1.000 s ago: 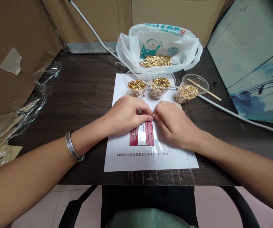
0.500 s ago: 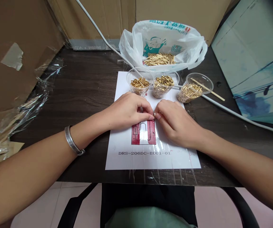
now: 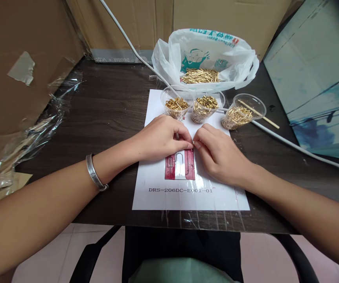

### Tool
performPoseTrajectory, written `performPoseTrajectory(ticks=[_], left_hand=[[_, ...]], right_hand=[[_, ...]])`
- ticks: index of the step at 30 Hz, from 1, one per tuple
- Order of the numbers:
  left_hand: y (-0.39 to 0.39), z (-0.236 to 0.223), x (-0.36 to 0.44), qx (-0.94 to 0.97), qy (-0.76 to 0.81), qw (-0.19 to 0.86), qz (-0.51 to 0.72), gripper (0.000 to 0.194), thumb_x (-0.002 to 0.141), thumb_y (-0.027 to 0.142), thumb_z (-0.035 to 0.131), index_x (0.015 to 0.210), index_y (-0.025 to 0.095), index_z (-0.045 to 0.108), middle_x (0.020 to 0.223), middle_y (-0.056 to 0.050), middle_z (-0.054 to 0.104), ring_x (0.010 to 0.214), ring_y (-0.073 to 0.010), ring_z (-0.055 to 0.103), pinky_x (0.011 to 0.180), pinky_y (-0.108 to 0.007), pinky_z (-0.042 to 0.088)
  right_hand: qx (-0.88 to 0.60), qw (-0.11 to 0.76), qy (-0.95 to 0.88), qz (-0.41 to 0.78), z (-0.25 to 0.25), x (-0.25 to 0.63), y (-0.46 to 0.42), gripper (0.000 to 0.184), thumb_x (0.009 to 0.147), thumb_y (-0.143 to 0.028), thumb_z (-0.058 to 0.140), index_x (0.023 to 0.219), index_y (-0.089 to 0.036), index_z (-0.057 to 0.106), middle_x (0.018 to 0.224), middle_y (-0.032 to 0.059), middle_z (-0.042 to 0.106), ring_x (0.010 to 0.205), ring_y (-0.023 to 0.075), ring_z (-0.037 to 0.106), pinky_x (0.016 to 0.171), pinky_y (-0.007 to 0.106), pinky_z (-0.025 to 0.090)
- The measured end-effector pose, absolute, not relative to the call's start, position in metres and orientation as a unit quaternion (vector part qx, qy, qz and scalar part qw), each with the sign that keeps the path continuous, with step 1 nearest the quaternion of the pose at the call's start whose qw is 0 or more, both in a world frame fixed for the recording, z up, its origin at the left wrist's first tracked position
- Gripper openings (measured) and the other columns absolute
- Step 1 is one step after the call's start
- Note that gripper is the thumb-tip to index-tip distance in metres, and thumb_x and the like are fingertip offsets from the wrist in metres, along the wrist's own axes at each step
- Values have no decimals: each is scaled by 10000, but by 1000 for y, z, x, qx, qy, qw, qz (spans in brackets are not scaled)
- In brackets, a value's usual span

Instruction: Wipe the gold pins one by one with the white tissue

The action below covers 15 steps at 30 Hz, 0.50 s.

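My left hand (image 3: 166, 135) and my right hand (image 3: 216, 151) meet thumb-to-thumb above a printed white sheet (image 3: 151, 200). Both pinch with thumb and forefinger, their tips almost touching. Something tiny sits between the fingertips, too small to make out. Just below them, a red and white printed picture (image 3: 179, 167) with dark outlines shows on the sheet, its upper edge hidden by my left hand. Beyond my hands stand a clear plastic cup (image 3: 177, 106) of small gold-coloured pieces and a second cup (image 3: 204, 108) of short gold tubes.
A tilted clear cup (image 3: 240, 112) of gold pieces, with a wooden stick (image 3: 271, 122) in it, is at the right. Behind the cups, a white plastic bag (image 3: 169, 55) holds long gold pins (image 3: 200, 75). A white cable (image 3: 311, 151) crosses the dark table (image 3: 104, 106). Cardboard (image 3: 24, 31) rises at the left.
The whole view has shifted slightly. Both hands stay pinched together in the same place over the sheet, with no clear movement of the fingers.
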<state>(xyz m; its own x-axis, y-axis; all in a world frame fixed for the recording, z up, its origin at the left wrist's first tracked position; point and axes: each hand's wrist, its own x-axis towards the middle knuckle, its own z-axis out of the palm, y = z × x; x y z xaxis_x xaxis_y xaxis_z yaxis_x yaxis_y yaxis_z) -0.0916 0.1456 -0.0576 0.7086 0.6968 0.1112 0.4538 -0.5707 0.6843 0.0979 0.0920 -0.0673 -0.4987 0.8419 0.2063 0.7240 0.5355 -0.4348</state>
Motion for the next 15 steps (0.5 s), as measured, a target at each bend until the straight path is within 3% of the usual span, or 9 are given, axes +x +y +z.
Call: performPoseTrajectory(ticks=[15], left_hand=[[146, -56, -90, 874, 330, 310, 174, 115, 797, 283, 707, 769, 183, 758, 708, 1, 708, 654, -110, 594, 626, -242, 407]], right_hand=[[-462, 199, -853, 141, -68, 103, 95, 114, 903, -198, 380, 794, -198, 413, 798, 45, 477, 709, 178, 431, 656, 339, 315]])
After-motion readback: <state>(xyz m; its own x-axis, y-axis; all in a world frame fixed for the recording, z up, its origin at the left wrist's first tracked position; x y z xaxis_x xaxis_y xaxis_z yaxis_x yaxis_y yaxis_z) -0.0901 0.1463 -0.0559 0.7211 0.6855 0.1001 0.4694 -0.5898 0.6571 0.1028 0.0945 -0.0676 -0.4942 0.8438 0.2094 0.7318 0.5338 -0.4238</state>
